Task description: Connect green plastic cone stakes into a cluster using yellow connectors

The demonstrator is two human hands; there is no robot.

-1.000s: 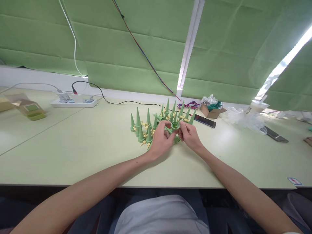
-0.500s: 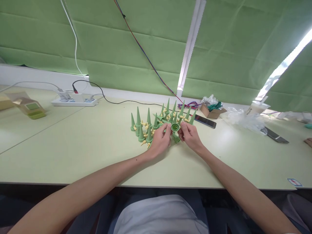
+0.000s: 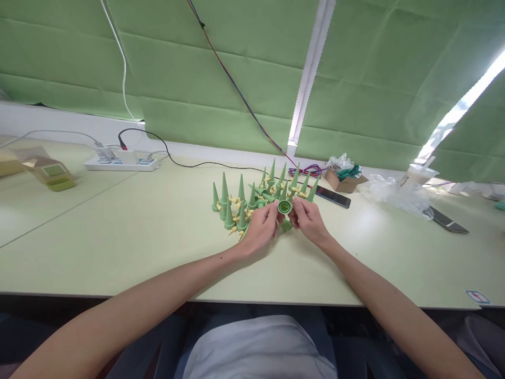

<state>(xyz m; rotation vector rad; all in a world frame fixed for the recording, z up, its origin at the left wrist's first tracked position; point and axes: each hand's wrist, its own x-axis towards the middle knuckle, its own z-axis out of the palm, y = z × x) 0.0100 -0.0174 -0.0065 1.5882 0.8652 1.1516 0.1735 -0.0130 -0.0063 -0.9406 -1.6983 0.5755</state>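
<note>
Between my two hands is a green plastic cone (image 3: pixel 284 207), its hollow round base turned towards me. My left hand (image 3: pixel 262 223) pinches the rim from the left. On the other side, the fingers of my right hand (image 3: pixel 310 217) are closed at the rim too; whether they also hold a small part is hidden. Several green cones (image 3: pixel 241 196) stand point up on the table just behind and left of my hands, with small yellow pieces (image 3: pixel 233 230) among them. Another green piece (image 3: pixel 286 225) lies beneath the held cone, partly covered.
Behind the cones lie a coiled red and blue cable (image 3: pixel 305 170), a black phone (image 3: pixel 333 197) and a small cardboard box (image 3: pixel 346 181). Further right are a plastic bag (image 3: pixel 398 195), a cup (image 3: pixel 418 175) and a dark flat object (image 3: pixel 447 221). A power strip (image 3: pixel 122 165) sits back left.
Almost nothing differs. The view has shifted very slightly, and both hands keep the cone in about the same place.
</note>
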